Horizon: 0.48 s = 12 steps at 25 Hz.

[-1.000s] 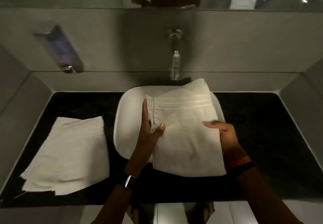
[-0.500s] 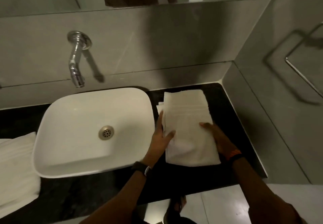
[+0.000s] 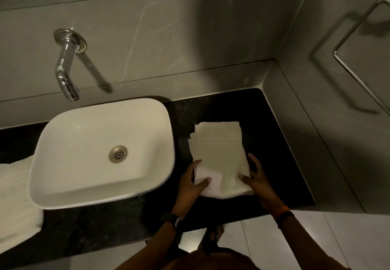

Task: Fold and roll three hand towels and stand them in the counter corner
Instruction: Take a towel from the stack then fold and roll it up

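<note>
A folded cream hand towel (image 3: 219, 153) lies flat on the black counter (image 3: 274, 149) to the right of the basin. My left hand (image 3: 191, 185) grips its near left corner, thumb on top, with the near edge curled up a little. My right hand (image 3: 258, 180) holds the near right corner, fingers spread along the side edge. A stack of other white towels (image 3: 14, 202) lies on the counter at the far left, partly out of frame. The counter corner (image 3: 256, 94) sits at the back right, where the two walls meet.
A white basin (image 3: 101, 153) with a metal drain fills the counter's middle, under a chrome wall spout (image 3: 65, 69). A metal towel ring (image 3: 358, 54) hangs on the right wall. The counter's front edge runs just below my wrists, with pale floor tiles beneath.
The towel went from above the basin to the counter on its right. My hands slid down to its near corners, and the near edge has begun to lift. The view shifted right.
</note>
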Motion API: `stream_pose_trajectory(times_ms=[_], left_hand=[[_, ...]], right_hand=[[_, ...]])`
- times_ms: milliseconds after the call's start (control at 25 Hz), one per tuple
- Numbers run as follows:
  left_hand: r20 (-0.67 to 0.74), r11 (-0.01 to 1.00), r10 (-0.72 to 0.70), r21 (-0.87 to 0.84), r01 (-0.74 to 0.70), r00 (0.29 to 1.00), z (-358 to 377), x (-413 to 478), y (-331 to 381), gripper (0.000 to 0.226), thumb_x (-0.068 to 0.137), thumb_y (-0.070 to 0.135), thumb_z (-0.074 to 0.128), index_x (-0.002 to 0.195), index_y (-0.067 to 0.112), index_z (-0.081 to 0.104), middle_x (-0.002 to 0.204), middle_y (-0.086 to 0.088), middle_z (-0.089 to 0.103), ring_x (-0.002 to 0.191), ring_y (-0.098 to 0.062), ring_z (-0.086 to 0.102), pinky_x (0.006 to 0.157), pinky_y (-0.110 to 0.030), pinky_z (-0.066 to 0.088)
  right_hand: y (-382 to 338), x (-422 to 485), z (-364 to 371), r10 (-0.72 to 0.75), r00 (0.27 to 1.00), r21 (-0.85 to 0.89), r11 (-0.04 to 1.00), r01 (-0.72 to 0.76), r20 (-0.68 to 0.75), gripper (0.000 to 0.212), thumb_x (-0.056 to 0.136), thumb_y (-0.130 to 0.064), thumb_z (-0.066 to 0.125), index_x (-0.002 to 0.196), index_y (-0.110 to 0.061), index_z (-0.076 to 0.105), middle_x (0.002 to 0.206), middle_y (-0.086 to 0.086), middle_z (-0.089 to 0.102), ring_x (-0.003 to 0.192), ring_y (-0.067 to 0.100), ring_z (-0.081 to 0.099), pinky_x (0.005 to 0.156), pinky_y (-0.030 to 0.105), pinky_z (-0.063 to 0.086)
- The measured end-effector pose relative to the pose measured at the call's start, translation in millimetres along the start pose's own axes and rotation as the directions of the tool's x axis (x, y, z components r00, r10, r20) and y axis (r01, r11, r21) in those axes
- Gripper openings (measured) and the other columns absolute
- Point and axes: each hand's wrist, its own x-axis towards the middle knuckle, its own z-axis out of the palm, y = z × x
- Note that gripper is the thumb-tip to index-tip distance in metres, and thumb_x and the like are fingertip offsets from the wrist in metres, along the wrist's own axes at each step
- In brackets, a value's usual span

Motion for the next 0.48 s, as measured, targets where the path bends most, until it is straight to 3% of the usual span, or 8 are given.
stream_pose_trajectory(times_ms=[80, 120, 160, 200, 240, 320, 400, 480], left_hand=[[-0.021, 0.990, -0.022, 0.142, 0.025, 1.000, 0, -1, -7, 0.060, 0.085, 0.017, 0.071, 0.136, 0.031, 0.041, 0.136, 0.008, 0.047, 0.122, -0.010, 0.050, 0.099, -0.026, 0.044], [-0.066, 0.948, -0.051, 0.310, 0.069, 0.997, 0, -3, -11, 0.060, 0.085, 0.016, 0.069, 0.136, 0.028, 0.040, 0.136, 0.003, 0.041, 0.121, -0.017, 0.049, 0.097, -0.028, 0.044], [-0.124, 0.847, -0.044, 0.522, 0.103, 0.991, 2, -6, -14, 0.057, 0.084, 0.015, 0.068, 0.134, 0.027, 0.041, 0.134, -0.001, 0.036, 0.119, -0.023, 0.048, 0.096, -0.030, 0.046], [-0.149, 0.697, 0.056, 0.713, 0.068, 0.987, 4, -9, -17, 0.054, 0.083, 0.015, 0.068, 0.130, 0.025, 0.044, 0.133, -0.005, 0.035, 0.117, -0.026, 0.048, 0.094, -0.032, 0.048], [-0.078, 0.552, 0.184, 0.833, -0.037, 0.980, 7, -13, -21, 0.049, 0.081, 0.014, 0.068, 0.125, 0.023, 0.049, 0.132, -0.007, 0.038, 0.115, -0.027, 0.047, 0.092, -0.034, 0.050], [0.224, 0.348, 0.342, 0.872, -0.344, 0.913, 13, -22, -29, 0.039, 0.080, 0.022, 0.065, 0.119, 0.019, 0.057, 0.125, -0.007, 0.050, 0.110, -0.025, 0.050, 0.087, -0.035, 0.051], [0.446, 0.206, 0.283, 0.837, -0.508, 0.849, 16, -28, -38, 0.043, 0.079, 0.034, 0.061, 0.119, 0.017, 0.056, 0.122, -0.005, 0.056, 0.109, -0.025, 0.051, 0.085, -0.037, 0.051], [0.514, 0.073, 0.192, 0.842, -0.534, 0.836, 16, -28, -48, 0.047, 0.077, 0.025, 0.064, 0.121, 0.013, 0.054, 0.120, -0.008, 0.059, 0.108, -0.027, 0.053, 0.085, -0.039, 0.053]], right_hand=[[10, -6, -1, -0.075, 0.996, -0.283, 0.957, 0.060, -0.043, 0.060, 0.082, -0.019, 0.074, 0.132, -0.033, 0.043, 0.139, 0.003, 0.045, 0.124, 0.025, 0.050, 0.099, 0.039, 0.046], [16, -11, 0, -0.127, 0.989, -0.464, 0.882, 0.079, -0.074, 0.054, 0.082, -0.021, 0.074, 0.128, -0.031, 0.047, 0.137, 0.006, 0.044, 0.121, 0.027, 0.050, 0.096, 0.036, 0.046], [18, -16, 3, -0.191, 0.976, -0.632, 0.771, 0.084, -0.104, 0.050, 0.081, -0.021, 0.074, 0.125, -0.028, 0.051, 0.135, 0.009, 0.042, 0.116, 0.027, 0.051, 0.089, 0.033, 0.047], [20, -22, 8, -0.271, 0.955, -0.761, 0.643, 0.087, -0.121, 0.047, 0.080, -0.019, 0.074, 0.122, -0.026, 0.055, 0.132, 0.010, 0.042, 0.113, 0.026, 0.051, 0.081, 0.032, 0.050], [20, -27, 12, -0.340, 0.935, -0.837, 0.536, 0.110, -0.095, 0.045, 0.077, -0.018, 0.074, 0.118, -0.025, 0.058, 0.128, 0.009, 0.045, 0.111, 0.026, 0.050, 0.077, 0.033, 0.052], [22, -39, 20, -0.399, 0.912, -0.898, 0.357, 0.255, 0.101, 0.043, 0.071, -0.028, 0.070, 0.113, -0.025, 0.062, 0.119, 0.006, 0.054, 0.109, 0.025, 0.051, 0.081, 0.040, 0.050], [33, -45, 23, -0.332, 0.900, -0.928, 0.144, 0.343, 0.282, 0.051, 0.066, -0.035, 0.065, 0.115, -0.023, 0.061, 0.118, 0.006, 0.060, 0.110, 0.028, 0.054, 0.086, 0.046, 0.047], [41, -47, 22, -0.266, 0.904, -0.931, 0.061, 0.361, 0.333, 0.053, 0.066, -0.021, 0.071, 0.118, -0.019, 0.061, 0.120, 0.009, 0.062, 0.109, 0.031, 0.056, 0.088, 0.048, 0.048]])
